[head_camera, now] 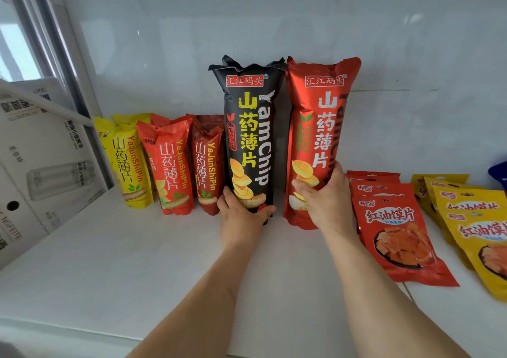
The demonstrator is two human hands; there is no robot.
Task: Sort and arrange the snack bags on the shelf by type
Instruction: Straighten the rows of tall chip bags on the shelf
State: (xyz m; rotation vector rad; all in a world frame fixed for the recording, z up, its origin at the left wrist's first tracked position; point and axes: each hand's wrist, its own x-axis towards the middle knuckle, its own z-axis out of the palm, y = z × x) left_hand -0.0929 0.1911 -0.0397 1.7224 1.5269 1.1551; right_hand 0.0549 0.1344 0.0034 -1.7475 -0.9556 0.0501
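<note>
A tall black yam chip bag (251, 127) stands upright at the middle of the white shelf (137, 261). My left hand (241, 215) grips its bottom end. Right beside it stands a tall red yam chip bag (318, 127), and my right hand (326, 196) grips its lower part. Left of the black bag stand smaller bags: a yellow one (129, 163) and two red ones (171, 165) (207, 168), with more bags partly hidden behind them. On the right, red flat bags (395, 229) and yellow flat bags (477, 231) lie in overlapping rows.
A white cardboard box (41, 165) with printed text leans at the far left by a metal window frame (63, 42). A white tiled wall (274, 28) closes the back. Something blue (499, 171) peeks in at the right edge.
</note>
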